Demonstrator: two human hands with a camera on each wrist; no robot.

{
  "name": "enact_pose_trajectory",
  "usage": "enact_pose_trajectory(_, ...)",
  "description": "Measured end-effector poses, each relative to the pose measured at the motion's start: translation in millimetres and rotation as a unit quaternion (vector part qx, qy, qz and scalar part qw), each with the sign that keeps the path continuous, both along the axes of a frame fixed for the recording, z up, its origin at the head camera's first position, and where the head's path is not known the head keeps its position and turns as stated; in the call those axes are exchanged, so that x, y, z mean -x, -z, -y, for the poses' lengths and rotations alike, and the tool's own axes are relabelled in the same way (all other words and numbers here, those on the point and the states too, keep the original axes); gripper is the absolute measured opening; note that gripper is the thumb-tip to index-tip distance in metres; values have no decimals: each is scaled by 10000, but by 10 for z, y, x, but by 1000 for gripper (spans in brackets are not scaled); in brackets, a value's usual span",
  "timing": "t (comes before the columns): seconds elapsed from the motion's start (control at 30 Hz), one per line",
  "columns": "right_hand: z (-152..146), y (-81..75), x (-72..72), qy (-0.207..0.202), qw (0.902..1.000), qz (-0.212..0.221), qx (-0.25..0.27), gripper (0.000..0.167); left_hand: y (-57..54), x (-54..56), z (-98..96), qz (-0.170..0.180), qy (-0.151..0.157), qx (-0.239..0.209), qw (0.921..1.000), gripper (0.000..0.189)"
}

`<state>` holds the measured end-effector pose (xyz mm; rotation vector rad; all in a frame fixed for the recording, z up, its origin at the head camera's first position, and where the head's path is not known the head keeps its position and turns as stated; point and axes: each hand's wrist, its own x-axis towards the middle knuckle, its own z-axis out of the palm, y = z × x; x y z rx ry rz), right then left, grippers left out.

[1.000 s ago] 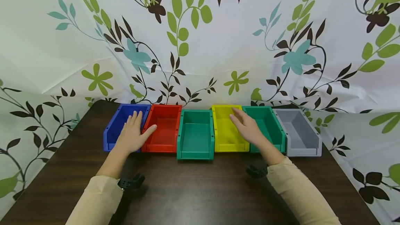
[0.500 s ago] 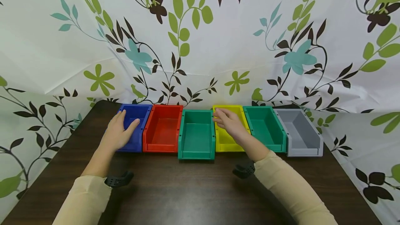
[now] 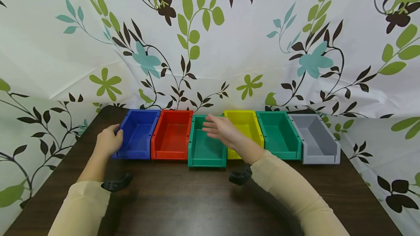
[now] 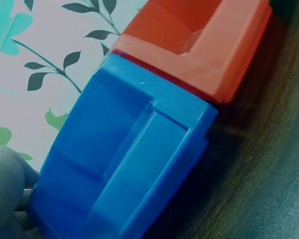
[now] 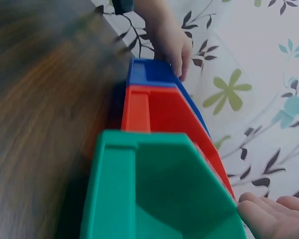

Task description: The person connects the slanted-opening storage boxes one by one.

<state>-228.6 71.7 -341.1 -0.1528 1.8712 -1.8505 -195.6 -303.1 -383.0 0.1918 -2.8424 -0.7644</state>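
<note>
My left hand is at the outer left side of the blue bin, its fingers and thumb right at the bin's left rim. In the left wrist view, the fingertips meet the edge of that bin, and none shows inside it. My right hand hovers over the back right part of the middle green bin, fingers extended to the left and holding nothing. The right wrist view has its fingers near the green bin's sloping rim. The red bin sits between the blue and green ones.
A yellow bin, another green bin and a grey bin continue the row to the right. The row stands on a dark wooden table, against a leaf-patterned cloth. Black straps circle both wrists.
My left hand has moved left and down, from over the blue bin to its outer left side. My right hand has travelled left, from the yellow bin to over the middle green one.
</note>
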Motion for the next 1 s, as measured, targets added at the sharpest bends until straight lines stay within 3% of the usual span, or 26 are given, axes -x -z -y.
enact_pose_trajectory(0.3,335,-5,31,-172,9948,879,487,61,-18,-24,14,347,-280,-538,9976,45)
enact_pose_trajectory(0.47,429,-30,50,-296,9902,1145,742,66,-29,-11,32,516,-339,-636,9961,46)
enact_pose_trajectory(1.0,604,-49,82,-363,9929,1054,411,64,-12,12,178,517,-433,-586,9960,45)
